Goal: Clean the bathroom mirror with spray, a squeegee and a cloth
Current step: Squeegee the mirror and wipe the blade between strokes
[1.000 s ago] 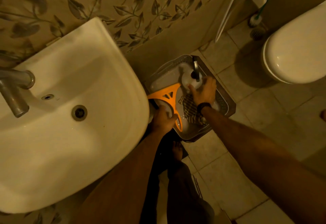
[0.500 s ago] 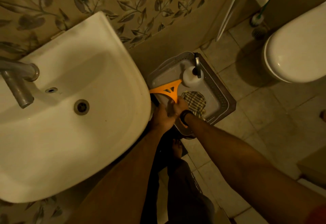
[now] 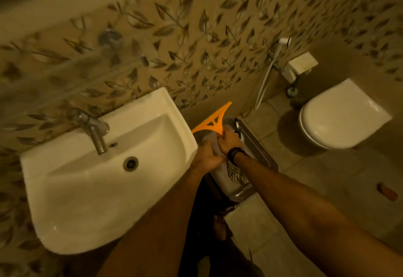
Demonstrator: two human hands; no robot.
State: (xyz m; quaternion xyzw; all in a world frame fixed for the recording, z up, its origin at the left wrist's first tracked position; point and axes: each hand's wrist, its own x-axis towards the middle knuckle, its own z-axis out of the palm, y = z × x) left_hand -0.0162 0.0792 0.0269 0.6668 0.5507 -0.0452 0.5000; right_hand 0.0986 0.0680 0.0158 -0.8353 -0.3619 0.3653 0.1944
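Squeegee (image 3: 212, 122) now lifted above tray (image 3: 259, 146), prob. both hands.

The squeegee (image 3: 212, 122) is bright orange. The cloth (image 3: 234, 173) is checked, dark on pale. The sink (image 3: 91, 189) and toilet (image 3: 340, 115) are white. The wall (image 3: 196, 37) is beige with grey-brown leaf sprigs. The tray (image 3: 257, 146) is grey.

sink (image 3: 104, 181) crowds left, floor (image 3: 327, 189) open right
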